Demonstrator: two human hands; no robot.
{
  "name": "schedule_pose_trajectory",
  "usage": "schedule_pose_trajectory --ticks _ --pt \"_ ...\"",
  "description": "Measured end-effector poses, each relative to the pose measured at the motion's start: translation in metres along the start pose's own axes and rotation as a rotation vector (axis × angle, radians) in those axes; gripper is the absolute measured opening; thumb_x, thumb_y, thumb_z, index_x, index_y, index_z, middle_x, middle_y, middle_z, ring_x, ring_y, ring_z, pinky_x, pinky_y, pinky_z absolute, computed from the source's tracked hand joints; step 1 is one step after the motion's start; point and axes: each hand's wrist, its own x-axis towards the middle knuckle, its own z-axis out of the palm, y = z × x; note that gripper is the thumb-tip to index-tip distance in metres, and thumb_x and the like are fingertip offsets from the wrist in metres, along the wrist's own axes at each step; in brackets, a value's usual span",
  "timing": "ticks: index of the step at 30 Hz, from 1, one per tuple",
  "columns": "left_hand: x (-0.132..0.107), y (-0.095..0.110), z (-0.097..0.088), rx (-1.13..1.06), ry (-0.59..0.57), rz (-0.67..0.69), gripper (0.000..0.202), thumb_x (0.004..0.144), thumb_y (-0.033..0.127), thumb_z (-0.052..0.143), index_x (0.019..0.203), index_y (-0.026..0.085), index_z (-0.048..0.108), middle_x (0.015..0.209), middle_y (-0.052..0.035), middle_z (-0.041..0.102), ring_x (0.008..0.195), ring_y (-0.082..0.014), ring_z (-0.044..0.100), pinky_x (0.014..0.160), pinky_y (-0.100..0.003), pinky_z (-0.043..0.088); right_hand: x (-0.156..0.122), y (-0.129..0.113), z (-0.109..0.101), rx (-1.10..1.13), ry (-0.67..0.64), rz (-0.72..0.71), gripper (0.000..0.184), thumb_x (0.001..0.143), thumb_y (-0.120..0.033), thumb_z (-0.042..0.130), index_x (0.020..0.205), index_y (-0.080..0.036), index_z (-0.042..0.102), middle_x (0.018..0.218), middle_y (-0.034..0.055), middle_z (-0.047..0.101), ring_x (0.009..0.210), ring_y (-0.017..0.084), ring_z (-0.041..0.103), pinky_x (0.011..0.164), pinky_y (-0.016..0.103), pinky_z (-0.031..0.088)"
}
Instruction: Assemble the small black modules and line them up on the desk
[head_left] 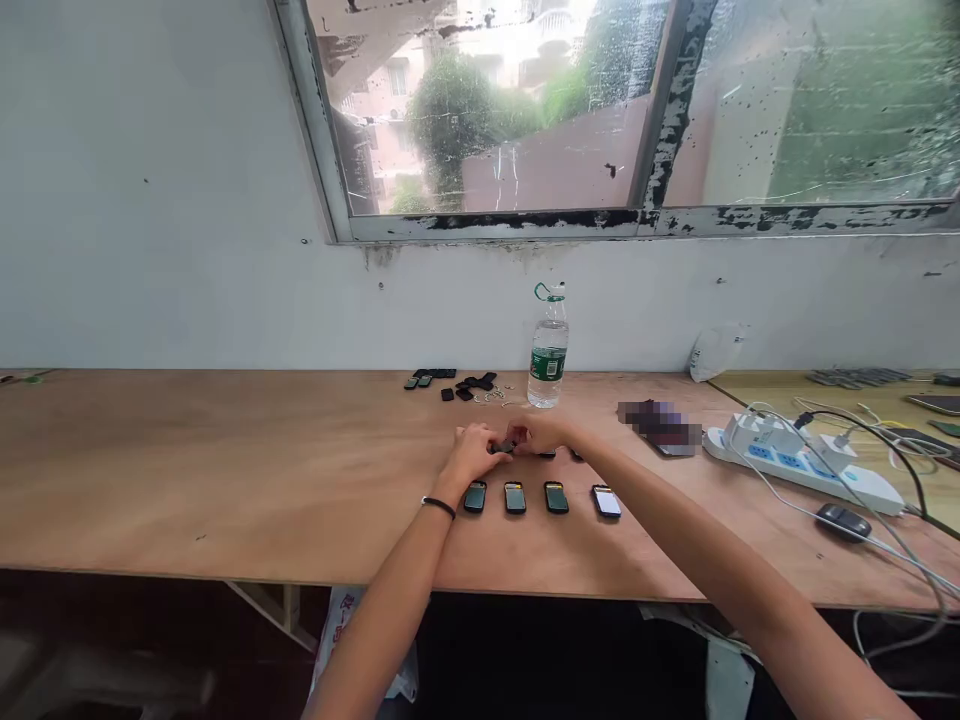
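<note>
My left hand (474, 451) is closed on a small dark device (503, 447), holding it just above or on the wooden table (225, 470). At the other side of that device, the fingers of my right hand (537, 432) are pinched together on it. Its details are mostly covered by my fingers. Nearer to me lies a row of small black devices with screens (514, 497); the rightmost device (606, 501) has a pale, whitish screen. Behind the row, my right forearm partly hides more such devices (577, 455).
A water bottle (548, 355) stands behind my hands. Small black pieces (477, 383) and pale loops (491, 397) lie at the back. On the right are a blurred-out phone-like object (671, 438), a white power strip (806, 465), a black mouse-shaped object (843, 521) and tangled cables.
</note>
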Motion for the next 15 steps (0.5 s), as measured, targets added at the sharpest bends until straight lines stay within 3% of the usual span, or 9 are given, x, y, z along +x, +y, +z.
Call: schedule_pose_trajectory --ticks 4,10,15 --pt "0.000 0.007 0.004 0.088 -0.045 -0.022 0.016 0.084 0.037 0.081 0.089 0.023 0.075 0.106 -0.0058 0.075 0.115 -0.0277 0.061 0.095 -0.039 0.036 0.004 -0.005 0.001 0.034 0.007 0.026 0.030 0.081 -0.025 0.075 0.110 -0.018 0.072 0.096 0.0048 0.075 0.077 0.017 0.065 0.059 0.022 0.043" --pt "0.001 0.005 0.004 0.077 -0.047 -0.037 0.014 0.084 0.033 0.081 0.093 0.023 0.076 0.107 -0.0061 0.077 0.116 -0.0280 0.060 0.094 -0.039 0.034 0.010 -0.007 0.006 0.014 0.048 0.024 0.028 0.075 -0.017 0.075 0.102 -0.018 0.070 0.093 0.0051 0.074 0.073 0.016 0.062 0.055 0.023 0.038" --pt "0.001 0.006 0.004 0.057 -0.043 -0.029 0.010 0.084 0.031 0.080 0.091 0.024 0.077 0.104 -0.0053 0.077 0.116 -0.0281 0.061 0.095 -0.039 0.035 0.013 -0.005 0.005 0.069 0.024 0.026 0.027 0.074 -0.019 0.076 0.099 -0.017 0.067 0.090 0.0045 0.072 0.072 0.016 0.061 0.056 0.023 0.039"
